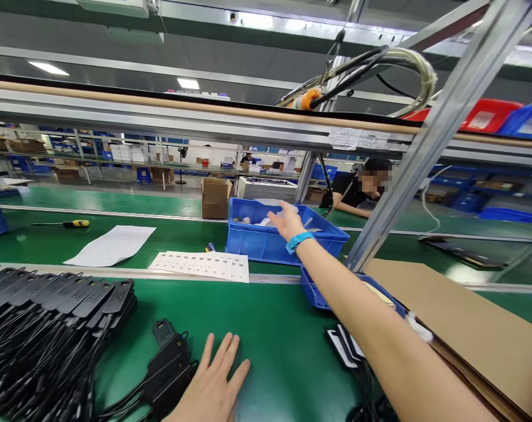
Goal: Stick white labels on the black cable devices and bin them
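Bin (266, 243) under right hand (287, 223), devices (168, 360) beside left (215, 378)

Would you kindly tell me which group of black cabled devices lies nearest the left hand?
The small stack beside the left hand; the long row lies farther left, the third group by the right forearm.

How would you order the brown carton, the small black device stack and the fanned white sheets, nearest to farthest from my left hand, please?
1. Small black device stack: immediately left of your left hand.
2. Fanned white sheets: ahead of the hand.
3. Brown carton: farthest ahead, beyond the sheets.
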The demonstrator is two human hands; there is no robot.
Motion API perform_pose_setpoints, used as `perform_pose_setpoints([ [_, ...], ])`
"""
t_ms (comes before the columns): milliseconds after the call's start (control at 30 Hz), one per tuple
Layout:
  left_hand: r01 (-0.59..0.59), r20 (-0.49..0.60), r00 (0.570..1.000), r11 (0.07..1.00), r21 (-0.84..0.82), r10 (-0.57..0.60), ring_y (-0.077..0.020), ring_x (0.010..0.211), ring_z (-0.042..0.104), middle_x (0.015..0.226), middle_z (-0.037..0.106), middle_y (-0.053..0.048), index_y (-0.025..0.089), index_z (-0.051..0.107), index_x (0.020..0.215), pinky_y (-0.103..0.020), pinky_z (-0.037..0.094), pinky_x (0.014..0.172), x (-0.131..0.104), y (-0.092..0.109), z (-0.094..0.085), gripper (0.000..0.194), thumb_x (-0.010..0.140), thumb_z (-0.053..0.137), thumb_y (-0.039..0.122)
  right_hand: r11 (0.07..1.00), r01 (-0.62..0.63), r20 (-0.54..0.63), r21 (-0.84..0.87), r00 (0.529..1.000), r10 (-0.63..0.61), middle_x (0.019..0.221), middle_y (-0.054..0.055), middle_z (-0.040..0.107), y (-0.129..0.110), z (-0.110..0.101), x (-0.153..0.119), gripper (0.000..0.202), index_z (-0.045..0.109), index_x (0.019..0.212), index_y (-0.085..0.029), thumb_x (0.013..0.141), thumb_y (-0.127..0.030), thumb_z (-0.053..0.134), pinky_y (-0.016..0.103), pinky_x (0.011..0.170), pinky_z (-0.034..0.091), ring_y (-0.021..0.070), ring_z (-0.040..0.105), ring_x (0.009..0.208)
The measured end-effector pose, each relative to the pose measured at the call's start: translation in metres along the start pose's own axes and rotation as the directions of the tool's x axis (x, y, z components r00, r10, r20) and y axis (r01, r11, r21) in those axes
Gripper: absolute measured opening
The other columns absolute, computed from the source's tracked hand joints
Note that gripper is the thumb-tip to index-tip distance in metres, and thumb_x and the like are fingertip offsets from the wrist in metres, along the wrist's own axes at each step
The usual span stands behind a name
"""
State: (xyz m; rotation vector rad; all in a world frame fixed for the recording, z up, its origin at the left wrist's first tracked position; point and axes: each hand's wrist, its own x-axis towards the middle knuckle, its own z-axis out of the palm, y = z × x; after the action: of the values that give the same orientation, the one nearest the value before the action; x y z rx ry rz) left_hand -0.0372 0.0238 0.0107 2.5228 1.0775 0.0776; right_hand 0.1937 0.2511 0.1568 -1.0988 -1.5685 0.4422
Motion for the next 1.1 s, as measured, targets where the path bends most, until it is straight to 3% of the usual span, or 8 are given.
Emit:
perform_pose_setpoints([
  [100, 0.059, 0.073, 0.995, 0.989, 0.137, -0.069, -0.0404, 0.139, 0.005, 0.15, 0.011, -0.021, 0.017, 0.038, 0.143, -0.073, 0.0, 0.105, -0.003, -0.003, -0.008, 0.076, 0.07, 0.053, 0.006, 0.991, -0.05, 0.033, -0.125, 0.998, 0.055, 0.097, 0.005, 0.063, 0.006, 0.035, -0.017, 0.027, 0.059, 0.107, -0.012, 0.096, -0.036, 0.055, 0.031, 0.071, 0.054, 0.0145, 0.062, 0.079],
  [200, 0.093, 0.103, 0.986, 0.942, 0.322, -0.133, -0.038, 0.139, 0.005, 0.15, 0.01, -0.018, 0.023, 0.031, 0.145, -0.071, 0.002, 0.107, -0.004, -0.012, -0.011, 0.076, 0.073, 0.052, 0.006, 0.963, -0.043, 0.169, -0.265, 0.981, 0.091, 0.096, 0.005, 0.065, 0.024, 0.084, -0.04, 0.018, 0.063, 0.099, -0.014, 0.092, -0.03, 0.061, 0.036, 0.082, 0.052, 0.0173, 0.063, 0.087],
  [300, 0.086, 0.063, 0.989, 0.865, 0.494, -0.135, -0.0341, 0.14, 0.006, 0.151, 0.01, -0.014, 0.028, 0.025, 0.145, -0.066, 0.012, 0.111, -0.006, -0.034, -0.01, 0.081, 0.073, 0.047, -0.002, 0.924, -0.027, 0.278, -0.381, 0.95, 0.143, 0.108, 0.009, 0.064, 0.049, 0.123, -0.063, 0.028, 0.066, 0.099, -0.016, 0.077, -0.029, 0.076, 0.04, 0.093, 0.045, 0.0255, 0.057, 0.105],
  [400, 0.201, -0.086, 0.978, 0.773, 0.602, -0.188, -0.0327, 0.141, 0.012, 0.151, 0.017, -0.012, 0.03, 0.031, 0.142, -0.061, 0.019, 0.113, -0.011, -0.068, -0.008, 0.078, 0.073, 0.045, -0.006, 0.88, -0.049, 0.305, -0.473, 0.928, 0.216, 0.119, 0.016, 0.058, 0.071, 0.142, -0.08, 0.043, 0.063, 0.108, -0.013, 0.073, -0.032, 0.08, 0.049, 0.095, 0.041, 0.0338, 0.05, 0.113],
  [500, 0.348, -0.361, 0.924, 0.661, 0.665, -0.123, -0.0336, 0.14, 0.018, 0.149, 0.028, -0.016, 0.026, 0.043, 0.137, -0.058, 0.027, 0.112, -0.017, -0.098, -0.005, 0.068, 0.079, 0.035, -0.008, 0.853, -0.051, 0.301, -0.519, 0.923, 0.238, 0.12, 0.016, 0.054, 0.084, 0.146, -0.087, 0.045, 0.061, 0.11, -0.014, 0.075, -0.037, 0.078, 0.05, 0.097, 0.038, 0.0338, 0.047, 0.116],
  [600, 0.389, -0.52, 0.854, 0.632, 0.671, 0.026, -0.0369, 0.138, 0.025, 0.145, 0.035, -0.022, 0.02, 0.053, 0.131, -0.057, 0.035, 0.107, -0.016, -0.112, 0.0, 0.069, 0.076, 0.027, -0.011, 0.844, -0.055, 0.274, -0.533, 0.933, 0.234, 0.12, 0.013, 0.052, 0.089, 0.142, -0.085, 0.046, 0.06, 0.113, -0.018, 0.076, -0.04, 0.077, 0.047, 0.098, 0.037, 0.0314, 0.045, 0.117],
  [833, 0.228, -0.553, 0.804, 0.746, 0.626, 0.218, -0.0356, 0.135, 0.036, 0.141, 0.046, -0.017, 0.019, 0.061, 0.127, -0.056, 0.039, 0.104, 0.003, -0.121, 0.022, 0.058, 0.078, 0.033, 0.006, 0.851, -0.135, 0.189, -0.508, 0.946, 0.262, 0.115, 0.008, 0.058, 0.084, 0.127, -0.077, 0.035, 0.058, 0.116, -0.016, 0.087, -0.033, 0.067, 0.039, 0.087, 0.049, 0.0214, 0.059, 0.1],
  [1100, 0.164, -0.593, 0.705, 0.724, 0.67, 0.389, -0.0357, 0.116, 0.056, 0.128, 0.056, -0.021, 0.016, 0.067, 0.116, -0.053, 0.052, 0.091, 0.012, -0.123, 0.022, 0.044, 0.088, 0.033, 0.016, 0.825, -0.204, 0.051, -0.528, 0.961, 0.27, 0.102, 0.006, 0.064, 0.059, 0.098, -0.075, 0.015, 0.064, 0.095, -0.014, 0.094, -0.028, 0.059, 0.038, 0.086, 0.052, 0.0186, 0.062, 0.094],
])
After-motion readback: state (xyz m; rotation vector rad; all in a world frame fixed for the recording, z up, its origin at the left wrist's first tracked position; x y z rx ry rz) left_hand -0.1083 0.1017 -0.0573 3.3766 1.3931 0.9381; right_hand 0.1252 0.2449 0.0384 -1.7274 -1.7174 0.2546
